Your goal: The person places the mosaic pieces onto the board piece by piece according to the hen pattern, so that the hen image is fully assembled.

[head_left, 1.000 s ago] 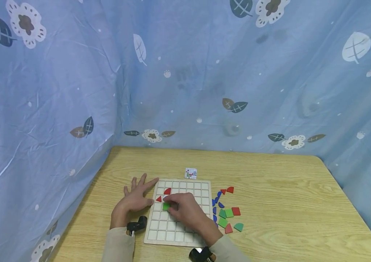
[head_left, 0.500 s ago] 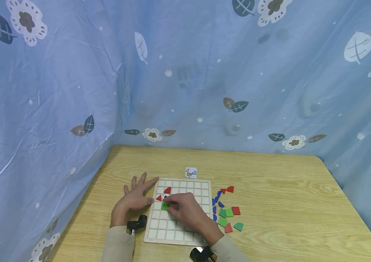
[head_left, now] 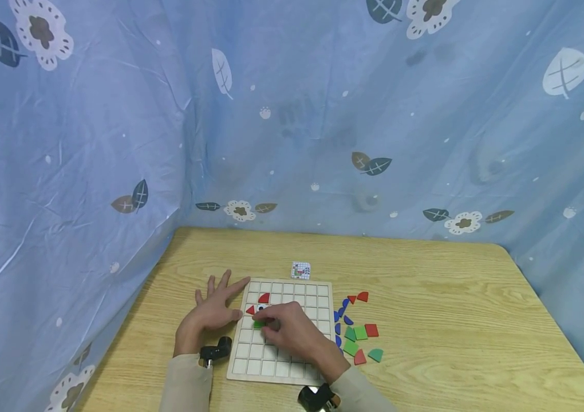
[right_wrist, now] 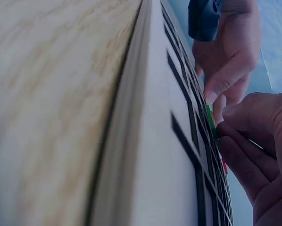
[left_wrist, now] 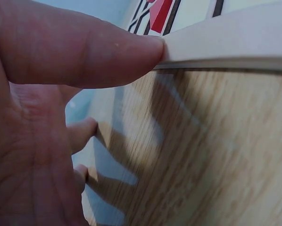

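My left hand (head_left: 213, 312) lies with fingers spread beside the wooden grid board (head_left: 253, 366), its thumb pressing the board's left edge; the left wrist view shows the thumb tip against that rim. My right hand (head_left: 294, 332) reaches over the board and pinches a green square tile (head_left: 257, 324) between thumb and fingers. Part of the tile hides under the fingers. Just above it on the board are a white tile with a black dot (head_left: 261, 308), a red triangle (head_left: 251, 310) and a red quarter-circle (head_left: 264, 298).
Right of the board lie loose pieces: blue half-moon shapes (head_left: 348, 320), green squares (head_left: 360, 332), a red square (head_left: 371, 330), a green quarter-circle (head_left: 376, 355) and several more. A small printed pattern card (head_left: 300, 270) rests behind the board. A blue curtain (head_left: 323, 114) surrounds the table.
The green square has shifted slightly left under my right fingertips, and the white dotted tile shows more as the index finger moved off it. My left hand stays in place.
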Tool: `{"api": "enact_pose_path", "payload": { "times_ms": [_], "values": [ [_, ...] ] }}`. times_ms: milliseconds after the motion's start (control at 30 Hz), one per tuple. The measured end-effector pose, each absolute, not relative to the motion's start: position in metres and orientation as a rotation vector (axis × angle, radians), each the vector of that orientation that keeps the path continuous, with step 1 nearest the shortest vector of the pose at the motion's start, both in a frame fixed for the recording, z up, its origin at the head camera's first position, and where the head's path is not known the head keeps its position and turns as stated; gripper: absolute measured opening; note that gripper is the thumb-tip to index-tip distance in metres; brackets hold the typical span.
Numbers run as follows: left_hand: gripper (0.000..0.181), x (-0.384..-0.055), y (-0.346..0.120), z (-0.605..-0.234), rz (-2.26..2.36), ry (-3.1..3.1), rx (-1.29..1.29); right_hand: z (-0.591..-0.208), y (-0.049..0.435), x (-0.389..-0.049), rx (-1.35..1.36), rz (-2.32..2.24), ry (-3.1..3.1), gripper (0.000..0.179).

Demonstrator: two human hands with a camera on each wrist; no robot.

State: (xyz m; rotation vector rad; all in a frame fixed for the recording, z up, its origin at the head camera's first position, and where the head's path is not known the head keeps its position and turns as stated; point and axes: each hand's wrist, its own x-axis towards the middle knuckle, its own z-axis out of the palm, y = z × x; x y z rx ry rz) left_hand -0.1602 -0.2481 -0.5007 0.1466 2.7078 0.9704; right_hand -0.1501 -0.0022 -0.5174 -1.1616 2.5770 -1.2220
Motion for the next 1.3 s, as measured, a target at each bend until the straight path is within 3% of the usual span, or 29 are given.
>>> {"api": "enact_pose_path", "payload": {
  "times_ms": [267,533,1300],
  "values": [
    [0.083,-0.159,-0.249,-0.503,0.967,2.696,0.144,-0.517,0.006,-0.150,-1.135,-1.267,2.527,0.027],
    [0.084,-0.159,-0.247,-0.503,0.988,2.691,0.146,-0.511,0.037,-0.143,-0.937,-1.493,2.329,0.028],
    [0.086,-0.158,-0.247,-0.500,1.003,2.679,0.144,-0.519,0.190,-0.107,-0.649,-1.625,2.542,0.027]
  ]
}}
